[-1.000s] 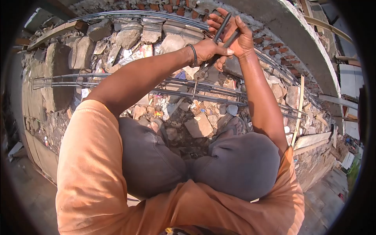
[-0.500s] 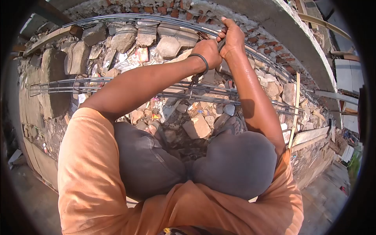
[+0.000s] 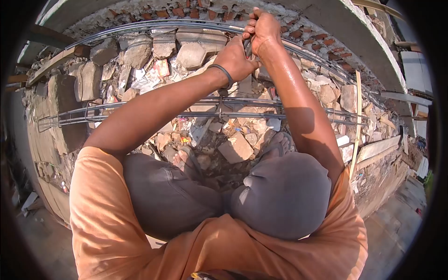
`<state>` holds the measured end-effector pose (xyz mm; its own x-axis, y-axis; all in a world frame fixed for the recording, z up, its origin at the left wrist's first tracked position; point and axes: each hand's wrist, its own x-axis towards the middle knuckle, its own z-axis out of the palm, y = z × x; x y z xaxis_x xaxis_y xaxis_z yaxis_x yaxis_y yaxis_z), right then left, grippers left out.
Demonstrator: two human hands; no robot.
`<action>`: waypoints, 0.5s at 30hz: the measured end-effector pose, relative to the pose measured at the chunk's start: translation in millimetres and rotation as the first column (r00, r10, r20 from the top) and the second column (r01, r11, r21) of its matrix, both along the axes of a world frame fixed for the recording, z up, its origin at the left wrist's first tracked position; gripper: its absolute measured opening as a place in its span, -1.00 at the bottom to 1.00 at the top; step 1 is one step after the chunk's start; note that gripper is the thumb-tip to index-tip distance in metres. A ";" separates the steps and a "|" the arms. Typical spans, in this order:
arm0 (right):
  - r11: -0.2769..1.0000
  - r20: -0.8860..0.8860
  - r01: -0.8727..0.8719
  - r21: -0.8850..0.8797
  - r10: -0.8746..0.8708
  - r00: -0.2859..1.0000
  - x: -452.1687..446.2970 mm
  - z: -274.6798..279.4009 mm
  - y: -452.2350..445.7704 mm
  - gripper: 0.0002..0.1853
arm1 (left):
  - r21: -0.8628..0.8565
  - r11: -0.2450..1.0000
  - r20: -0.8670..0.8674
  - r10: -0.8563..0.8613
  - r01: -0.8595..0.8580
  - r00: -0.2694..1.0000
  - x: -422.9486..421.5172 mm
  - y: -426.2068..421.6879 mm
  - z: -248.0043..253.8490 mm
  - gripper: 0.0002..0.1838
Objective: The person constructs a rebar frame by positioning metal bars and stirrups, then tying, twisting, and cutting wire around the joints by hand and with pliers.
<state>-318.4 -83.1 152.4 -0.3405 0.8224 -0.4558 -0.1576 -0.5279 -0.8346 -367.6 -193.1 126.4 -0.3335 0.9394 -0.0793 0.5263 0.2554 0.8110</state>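
Note:
Both my hands are together at the far bundle of steel reinforcing bars. My left hand, with a dark band at the wrist, is closed around a slim dark tool, mostly hidden by the fingers. Its thumb points to the right. Just beyond it, my right hand is raised against the bars, fingers curled together. Whatever lies in the right fingers is too small to make out. Nearer to me, a rebar cage tied with stirrups runs crosswise beneath my forearms.
Broken concrete blocks and rubble lie under the bars. Behind runs a rough brick-and-mortar wall base. A thin wooden strip stands at the right near some planks. My sandaled feet rest among loose stones.
Both hands have shifted slightly left along the far bars. The left hand has turned, its thumb now extended, and the dark tool is less visible. The view has tilted slightly.

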 end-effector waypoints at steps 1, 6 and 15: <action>0.998 0.020 0.015 0.065 -0.016 1.000 -3.7 2.8 -5.5 -0.84 | -0.011 0.999 -0.069 0.042 -0.043 0.997 6.9 1.7 -7.8 -0.54; 0.901 -0.303 -0.412 0.136 0.434 0.848 15.5 -4.8 8.0 -0.56 | 0.026 0.993 0.810 -0.089 0.117 0.580 -23.0 -2.0 -8.1 -0.77; 0.965 -0.467 -0.261 -0.036 0.215 0.858 31.5 9.6 23.9 -0.78 | 0.081 0.813 0.813 -0.388 0.576 0.433 -39.6 16.8 -2.1 -0.48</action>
